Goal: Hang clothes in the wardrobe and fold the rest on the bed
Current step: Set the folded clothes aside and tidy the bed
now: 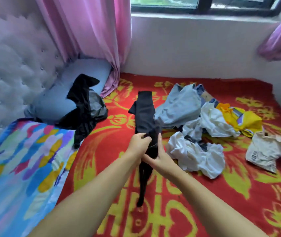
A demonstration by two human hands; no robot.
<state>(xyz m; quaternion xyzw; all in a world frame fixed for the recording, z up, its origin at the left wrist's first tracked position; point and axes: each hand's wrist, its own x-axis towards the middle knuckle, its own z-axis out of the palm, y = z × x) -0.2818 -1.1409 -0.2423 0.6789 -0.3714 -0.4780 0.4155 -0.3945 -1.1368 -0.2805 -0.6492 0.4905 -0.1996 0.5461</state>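
Note:
A long black garment (144,113) is held up over the red and yellow bedspread (204,194), one end raised toward the window and the other hanging down between my forearms. My left hand (138,142) grips its middle from the left side. My right hand (160,159) holds it from the right, fingers wrapped around the cloth just below the left hand. To the right lies a loose pile: a light blue garment (179,106), white clothes (196,154), a yellow garment (239,118) and a cream printed shirt (266,149).
Another black garment (85,106) is draped over a blue pillow (54,100) by the tufted headboard (8,65). A colourful folded blanket (16,168) lies at the left. Pink curtains (93,35) hang beside the window (204,6) and the white wall.

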